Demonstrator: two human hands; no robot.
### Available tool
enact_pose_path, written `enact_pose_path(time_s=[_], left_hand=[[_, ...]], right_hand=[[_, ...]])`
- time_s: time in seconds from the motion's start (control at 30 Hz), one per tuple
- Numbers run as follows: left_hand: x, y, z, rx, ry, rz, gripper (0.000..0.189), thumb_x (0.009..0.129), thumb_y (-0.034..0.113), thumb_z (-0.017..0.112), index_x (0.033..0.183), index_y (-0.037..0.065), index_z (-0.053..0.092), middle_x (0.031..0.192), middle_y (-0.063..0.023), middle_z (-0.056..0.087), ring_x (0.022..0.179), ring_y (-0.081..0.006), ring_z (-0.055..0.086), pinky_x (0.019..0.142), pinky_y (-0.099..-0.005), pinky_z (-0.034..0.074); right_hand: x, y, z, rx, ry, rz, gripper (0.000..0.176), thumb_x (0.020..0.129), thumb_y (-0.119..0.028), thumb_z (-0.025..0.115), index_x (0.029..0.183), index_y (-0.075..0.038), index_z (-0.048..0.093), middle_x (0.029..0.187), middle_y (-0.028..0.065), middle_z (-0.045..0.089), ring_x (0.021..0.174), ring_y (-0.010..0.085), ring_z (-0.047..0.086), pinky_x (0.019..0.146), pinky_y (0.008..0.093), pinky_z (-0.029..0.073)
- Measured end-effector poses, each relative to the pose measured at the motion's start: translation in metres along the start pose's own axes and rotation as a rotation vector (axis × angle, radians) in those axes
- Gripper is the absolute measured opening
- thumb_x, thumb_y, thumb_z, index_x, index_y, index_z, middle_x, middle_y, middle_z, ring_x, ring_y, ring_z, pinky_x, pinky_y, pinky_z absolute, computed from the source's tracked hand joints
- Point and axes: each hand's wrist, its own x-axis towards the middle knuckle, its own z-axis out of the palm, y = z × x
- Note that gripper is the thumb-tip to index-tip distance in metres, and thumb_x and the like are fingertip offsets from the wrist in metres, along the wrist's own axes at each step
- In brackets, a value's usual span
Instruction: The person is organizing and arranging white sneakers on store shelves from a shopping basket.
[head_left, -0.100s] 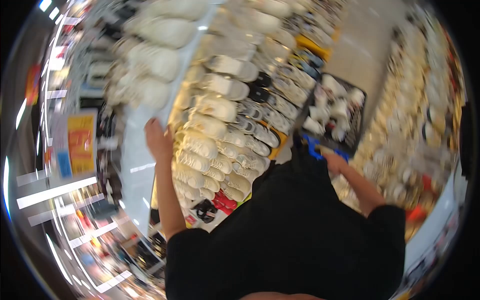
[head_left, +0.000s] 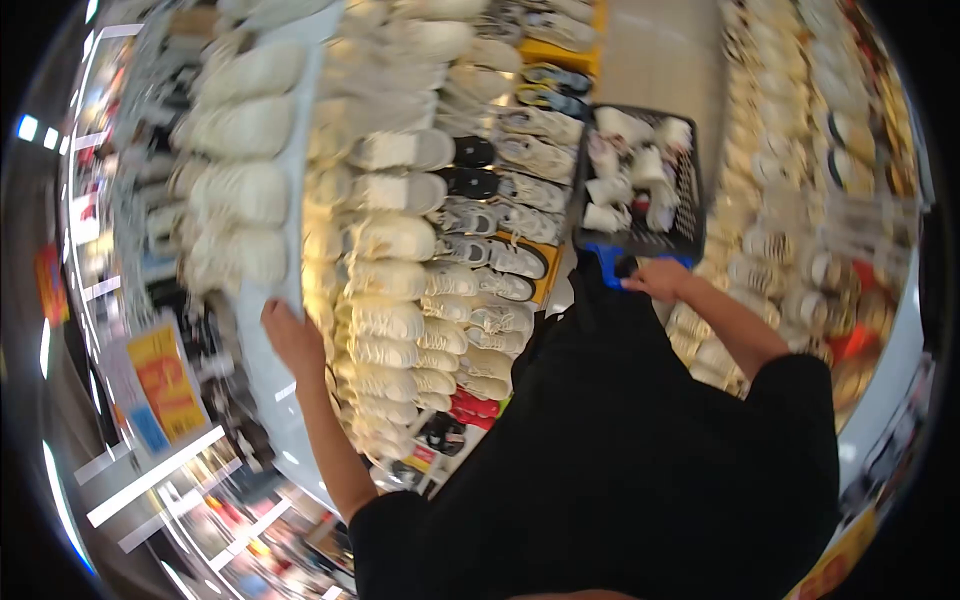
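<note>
My right hand [head_left: 655, 280] is closed round the blue handle [head_left: 606, 262] of a dark shopping basket [head_left: 690, 215]. White items with some red and dark parts lie piled inside the basket, too blurred to name. My left hand [head_left: 290, 338] is held out over the pale edge of a shelf [head_left: 262, 345], thumb apart from the loosely bent fingers, nothing seen in it. Close beside this hand, on the inner side, stand rows of cream and white shoes [head_left: 385, 320].
Larger white shoes [head_left: 240, 190] line the upper shelf at left, above an orange and yellow price sign [head_left: 165, 385]. More shoes fill a rack [head_left: 770, 250] on the right. A pale floor aisle [head_left: 655, 55] runs ahead between the racks. Red shoes [head_left: 473, 408] sit low near my body.
The whole view has turned, so the racks stand straighter. My left hand appears lower and farther left. The basket and my right hand appear slightly farther left and stay joined at the handle.
</note>
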Motion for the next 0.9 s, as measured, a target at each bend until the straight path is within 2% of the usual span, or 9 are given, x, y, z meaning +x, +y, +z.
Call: enact_pose_path(time_s=[0.07, 0.13, 0.17, 0.27, 0.37, 0.47, 0.5, 0.63, 0.9], left_hand=[[0.006, 0.015, 0.031, -0.042, 0.026, 0.020, 0.045, 0.081, -0.004, 0.071, 0.122, -0.006, 0.052, 0.130, -0.0267, 0.054, 0.123, -0.0455, 0.051, 0.105, -0.0501, 0.042], [0.002, 0.001, 0.036, -0.036, 0.023, 0.024, 0.043, 0.083, -0.003, 0.070, 0.122, -0.008, 0.051, 0.131, -0.0273, 0.053, 0.123, -0.0459, 0.050, 0.105, -0.0507, 0.041], [0.003, -0.001, 0.036, -0.040, 0.035, 0.042, 0.041, 0.085, -0.001, 0.070, 0.122, -0.008, 0.051, 0.131, -0.0277, 0.053, 0.123, -0.0458, 0.050, 0.106, -0.0510, 0.041], [0.004, 0.000, 0.042, -0.047, 0.048, 0.047, 0.038, 0.093, 0.008, 0.067, 0.124, -0.009, 0.051, 0.131, -0.0283, 0.052, 0.124, -0.0455, 0.050, 0.107, -0.0517, 0.040], [0.004, -0.014, 0.043, 0.041, 0.018, 0.025, 0.039, 0.101, 0.019, 0.064, 0.126, -0.010, 0.052, 0.135, -0.0278, 0.050, 0.126, -0.0447, 0.050, 0.106, -0.0525, 0.042], [0.003, -0.011, 0.043, 0.087, 0.031, 0.034, 0.039, 0.102, 0.020, 0.064, 0.125, -0.009, 0.052, 0.136, -0.0268, 0.050, 0.124, -0.0429, 0.053, 0.104, -0.0504, 0.044], [0.001, -0.031, 0.047, 0.136, 0.036, 0.038, 0.037, 0.103, 0.019, 0.062, 0.125, -0.009, 0.052, 0.135, -0.0267, 0.050, 0.123, -0.0415, 0.054, 0.103, -0.0479, 0.046], [0.003, -0.017, 0.048, 0.121, -0.009, 0.027, 0.036, 0.105, 0.019, 0.060, 0.127, -0.008, 0.050, 0.133, -0.0255, 0.051, 0.125, -0.0400, 0.054, 0.101, -0.0486, 0.046], [0.003, -0.012, 0.043, 0.230, -0.030, -0.025, 0.038, 0.106, 0.020, 0.058, 0.129, -0.008, 0.047, 0.137, -0.0257, 0.050, 0.127, -0.0401, 0.054, 0.099, -0.0473, 0.049]], right_hand=[[0.009, 0.036, -0.013, 0.106, 0.254, 0.029, 0.063, 0.103, -0.059, 0.039, 0.087, -0.009, 0.074, 0.092, 0.0205, 0.072, 0.090, 0.0439, 0.068, 0.081, 0.0535, 0.054], [0.059, 0.060, 0.014, 0.083, 0.543, 0.080, 0.039, 0.099, -0.046, 0.057, 0.096, -0.009, 0.071, 0.102, 0.0182, 0.072, 0.099, 0.0402, 0.067, 0.084, 0.0517, 0.053], [0.085, 0.075, 0.020, 0.067, 0.477, 0.218, 0.040, 0.094, -0.042, 0.064, 0.116, -0.009, 0.067, 0.123, 0.0181, 0.067, 0.117, 0.0372, 0.062, 0.097, 0.0505, 0.050], [0.122, 0.129, 0.054, -0.112, 0.413, 0.384, 0.057, 0.089, -0.041, 0.069, 0.134, -0.008, 0.058, 0.137, 0.0183, 0.059, 0.131, 0.0358, 0.054, 0.111, 0.0511, 0.040], [0.155, 0.167, 0.084, -0.242, 0.324, 0.334, 0.068, 0.086, -0.035, 0.069, 0.146, -0.008, 0.050, 0.142, 0.0183, 0.055, 0.136, 0.0351, 0.049, 0.119, 0.0527, 0.032], [0.189, 0.187, 0.097, -0.124, 0.237, 0.242, 0.067, 0.084, -0.026, 0.067, 0.146, -0.009, 0.051, 0.140, 0.0181, 0.056, 0.135, 0.0357, 0.051, 0.119, 0.0513, 0.030], [0.185, 0.177, 0.085, -0.087, 0.208, 0.167, 0.075, 0.077, -0.019, 0.066, 0.149, -0.006, 0.048, 0.142, 0.0180, 0.055, 0.134, 0.0358, 0.052, 0.116, 0.0485, 0.036], [0.178, 0.196, 0.075, -0.018, 0.188, 0.123, 0.074, 0.078, -0.023, 0.068, 0.147, -0.003, 0.050, 0.138, 0.0182, 0.059, 0.123, 0.0347, 0.061, 0.101, 0.0464, 0.050], [0.178, 0.193, 0.085, -0.017, 0.120, 0.078, 0.079, 0.078, -0.029, 0.073, 0.147, 0.000, 0.048, 0.141, 0.0218, 0.057, 0.127, 0.0370, 0.058, 0.106, 0.0468, 0.048]])
